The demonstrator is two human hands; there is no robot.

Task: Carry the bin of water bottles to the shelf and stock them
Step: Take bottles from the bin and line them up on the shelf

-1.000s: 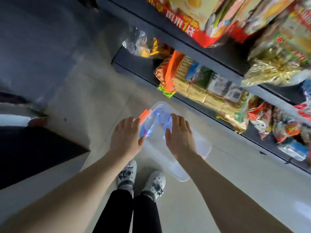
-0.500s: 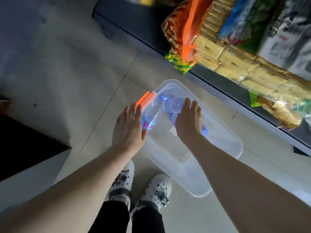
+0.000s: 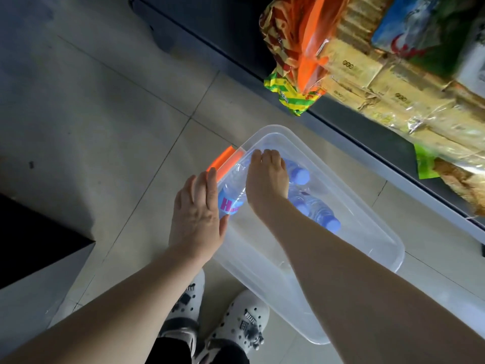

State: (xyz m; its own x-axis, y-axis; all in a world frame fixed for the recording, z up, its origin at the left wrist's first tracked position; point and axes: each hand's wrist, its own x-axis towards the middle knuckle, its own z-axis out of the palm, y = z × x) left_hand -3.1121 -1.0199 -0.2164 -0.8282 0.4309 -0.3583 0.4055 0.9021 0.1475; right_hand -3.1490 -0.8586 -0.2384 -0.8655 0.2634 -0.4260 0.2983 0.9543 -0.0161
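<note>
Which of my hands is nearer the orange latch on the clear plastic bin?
Left. The left hand has fingertips touching the orange latch at the rim; the right hand is inside the clear plastic bin, over the bottles.

Dim store light, glare on pale floor tiles [image 3: 446,298], wide-angle bending, soft blur

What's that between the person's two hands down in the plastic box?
In the head view, a water bottle with a blue and pink label lies between the left hand and the right hand, inside the clear bin.
</note>
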